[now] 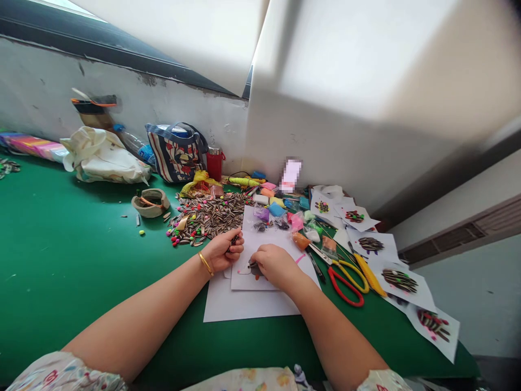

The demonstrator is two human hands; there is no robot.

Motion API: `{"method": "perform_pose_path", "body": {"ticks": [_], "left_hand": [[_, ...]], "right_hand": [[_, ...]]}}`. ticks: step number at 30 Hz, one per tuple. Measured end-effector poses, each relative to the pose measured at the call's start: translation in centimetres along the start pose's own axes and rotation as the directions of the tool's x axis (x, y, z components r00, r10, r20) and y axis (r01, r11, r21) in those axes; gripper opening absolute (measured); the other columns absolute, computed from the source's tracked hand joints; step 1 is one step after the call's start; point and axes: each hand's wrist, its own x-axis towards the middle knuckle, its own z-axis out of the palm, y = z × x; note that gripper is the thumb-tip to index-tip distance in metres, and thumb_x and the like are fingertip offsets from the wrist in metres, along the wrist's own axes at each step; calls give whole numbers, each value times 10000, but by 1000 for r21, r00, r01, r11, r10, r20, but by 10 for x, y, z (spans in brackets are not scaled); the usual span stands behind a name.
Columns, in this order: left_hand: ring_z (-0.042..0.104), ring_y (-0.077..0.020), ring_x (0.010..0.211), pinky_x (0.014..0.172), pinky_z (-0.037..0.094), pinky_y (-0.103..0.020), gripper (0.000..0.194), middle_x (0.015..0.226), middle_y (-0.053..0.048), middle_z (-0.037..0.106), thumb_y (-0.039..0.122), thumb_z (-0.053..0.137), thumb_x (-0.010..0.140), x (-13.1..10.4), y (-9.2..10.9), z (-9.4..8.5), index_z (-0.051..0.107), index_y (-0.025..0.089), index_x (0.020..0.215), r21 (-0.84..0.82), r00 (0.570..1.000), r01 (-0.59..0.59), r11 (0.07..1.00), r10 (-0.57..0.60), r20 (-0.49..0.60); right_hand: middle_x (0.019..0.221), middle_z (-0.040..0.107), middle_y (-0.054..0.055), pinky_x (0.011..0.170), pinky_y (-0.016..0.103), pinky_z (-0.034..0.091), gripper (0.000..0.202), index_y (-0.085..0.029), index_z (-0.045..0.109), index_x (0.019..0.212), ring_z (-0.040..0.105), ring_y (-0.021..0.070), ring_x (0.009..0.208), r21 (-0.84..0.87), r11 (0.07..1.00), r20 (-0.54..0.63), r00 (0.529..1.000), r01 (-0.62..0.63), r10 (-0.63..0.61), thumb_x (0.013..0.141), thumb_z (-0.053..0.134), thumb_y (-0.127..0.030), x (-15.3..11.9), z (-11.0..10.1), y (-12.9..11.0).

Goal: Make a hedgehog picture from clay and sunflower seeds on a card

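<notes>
My left hand [226, 250] is curled closed over the paper's left edge, with dark sunflower seeds [233, 239] showing between its fingers. My right hand [277, 265] bends down onto a white sheet [244, 282], its fingers pinched together at a dark grey clay shape [255, 269]. Whatever those fingertips hold is hidden. Left of the clay, a small animal snout is drawn on the sheet, and orange bits lie below it. A second white sheet [228, 308] lies underneath. Beyond my left hand spreads a pile of striped sunflower seeds [217, 214] mixed with coloured beads.
Scissors [345, 279] with red and yellow handles lie right of the paper, beside a yellow utility knife [368, 274]. Several finished seed pictures [401, 281] line the right edge. Coloured clay packets [277, 208], a tape ring [150, 203], bags [177, 152] and a red flask [214, 164] stand farther back.
</notes>
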Motion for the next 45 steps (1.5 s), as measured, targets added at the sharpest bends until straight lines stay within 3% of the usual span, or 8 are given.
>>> {"method": "perform_pose_path", "body": {"ticks": [14,31,36,41,45], "left_hand": [[310,-8,353,286,158,-92,194,622,67,343,263,503,924,1,-1,-2,454,169,762,0,1000,-1,1000,1,10],[307,-8,352,286,162,-91,215,622,65,338,290,463,946,0,0,-1,460,166,771,4,1000,1,1000,-1,2],[296,-7,346,288,152,-91,248,612,67,341,334,441,956,-2,0,2,471,164,779,24,1000,3,1000,-3,2],[298,-6,345,293,126,-97,277,600,62,378,374,482,936,-4,-6,9,488,155,767,84,1000,11,996,-12,6],[316,-9,349,300,129,-99,298,593,51,422,386,510,921,-7,-14,14,492,146,746,140,1000,30,990,-30,-3]], "right_hand": [[881,673,29,698,245,407,242,-258,750,953,600,165,829,44,996,-3,997,74,-74,792,618,-135,-1,1,3],[878,667,16,655,233,385,254,-264,747,942,590,144,778,53,997,45,997,54,-56,783,610,-120,-2,-3,2],[931,659,32,729,256,407,305,-256,720,1021,579,164,831,76,997,-116,993,10,-1,830,544,-96,-5,-11,0],[916,629,59,803,283,415,226,-202,684,1045,554,188,896,160,987,-374,925,-9,69,904,511,-169,6,-15,-11],[860,591,38,759,276,405,142,-208,676,960,530,177,844,233,972,-414,905,0,99,888,554,-195,15,-17,-19]]}}
